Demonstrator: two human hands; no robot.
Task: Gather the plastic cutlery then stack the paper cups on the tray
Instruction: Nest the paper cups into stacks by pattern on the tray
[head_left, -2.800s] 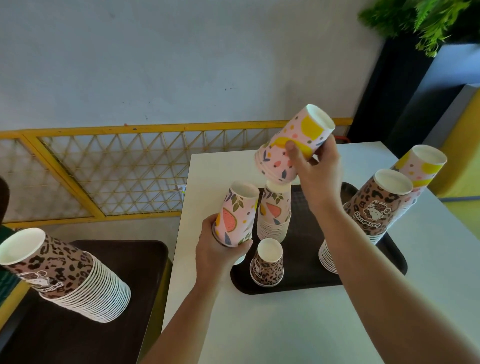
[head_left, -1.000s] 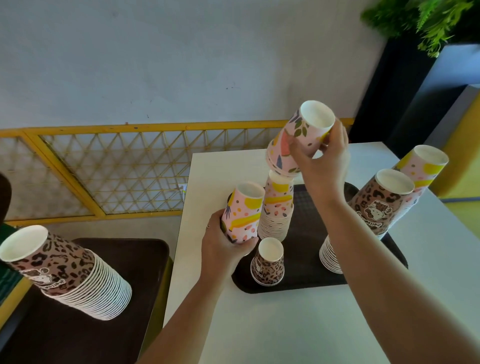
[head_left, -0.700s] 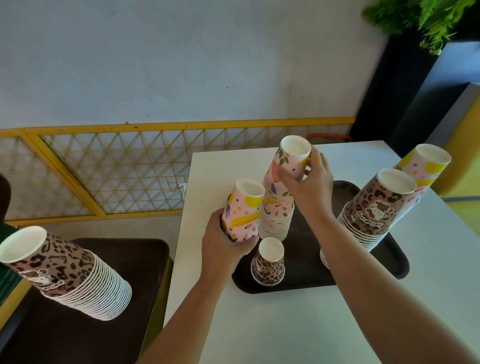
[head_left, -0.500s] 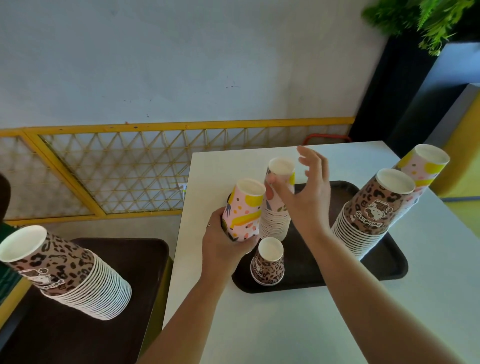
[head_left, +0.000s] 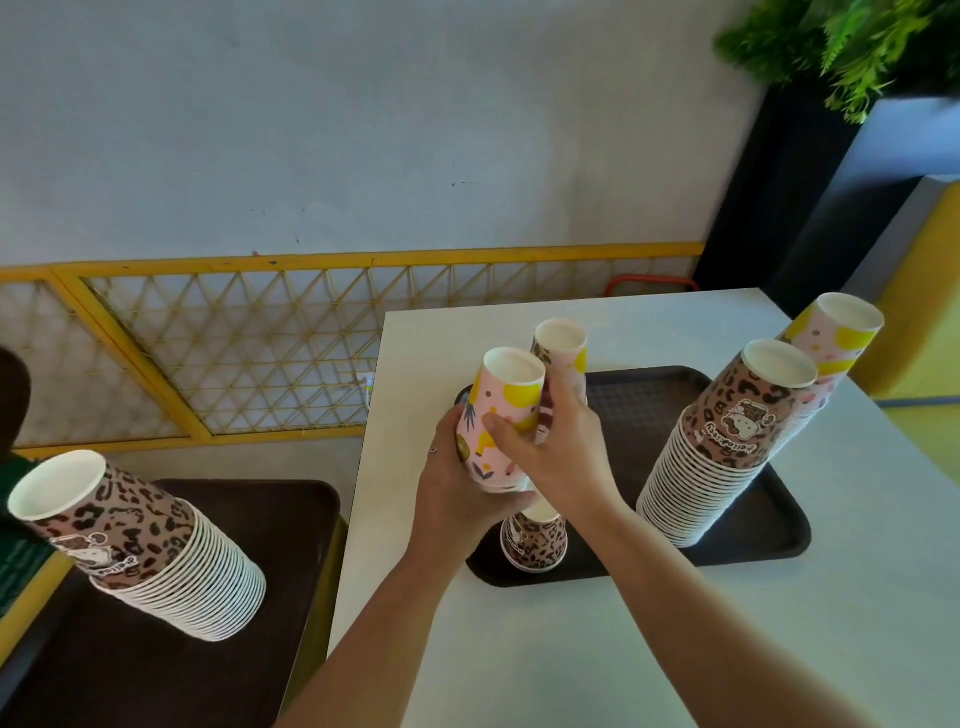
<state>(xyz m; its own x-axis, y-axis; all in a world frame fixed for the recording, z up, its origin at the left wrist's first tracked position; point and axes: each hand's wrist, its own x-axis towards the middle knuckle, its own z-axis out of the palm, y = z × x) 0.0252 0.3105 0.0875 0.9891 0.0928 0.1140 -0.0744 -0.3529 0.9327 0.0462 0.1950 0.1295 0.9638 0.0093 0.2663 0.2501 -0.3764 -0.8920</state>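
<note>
Gripping one pink cup (head_left: 501, 415) between left hand (head_left: 457, 499) and right hand (head_left: 558, 447), above tray (head_left: 779, 545).

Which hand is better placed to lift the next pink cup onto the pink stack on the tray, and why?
Right, probably. The right hand already pinches the top pink cup beside the pink stack on the tray; the left hand grips the bundle's base, steadying it.

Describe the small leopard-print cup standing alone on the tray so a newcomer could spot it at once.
On the white table lies a dark tray. At its near left corner, just below the two hands, stands the small leopard-print cup, upside down. Unlike the tall leopard-print stack at the right, it is short and stands alone.
</note>
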